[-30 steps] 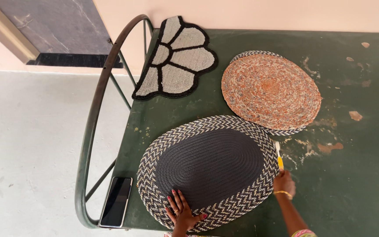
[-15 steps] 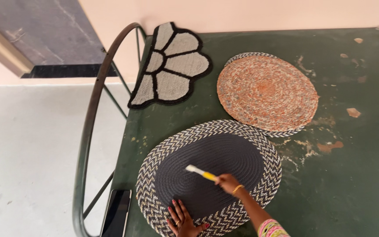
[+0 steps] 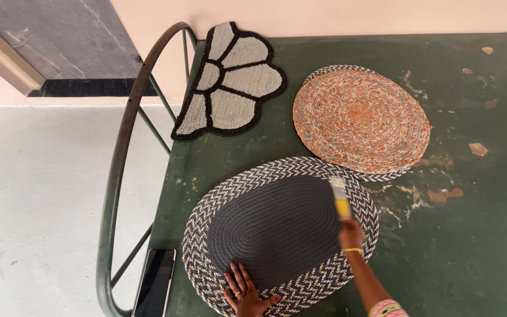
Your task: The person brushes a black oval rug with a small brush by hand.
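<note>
Lying on the green table (image 3: 470, 235), the oval mat (image 3: 280, 229) sits under both hands. The left hand (image 3: 245, 290) presses flat on its near edge, fingers spread. The right hand (image 3: 351, 233) is clenched around a brush (image 3: 340, 199) with a yellow handle, its pale head over the mat's right border. The mat is braided, dark grey in the centre with a zigzag rim. Behind it lie a round orange mat (image 3: 361, 120) and a tufted flower-shaped mat (image 3: 230, 79). A phone (image 3: 155, 283) rests at the table's left corner.
</note>
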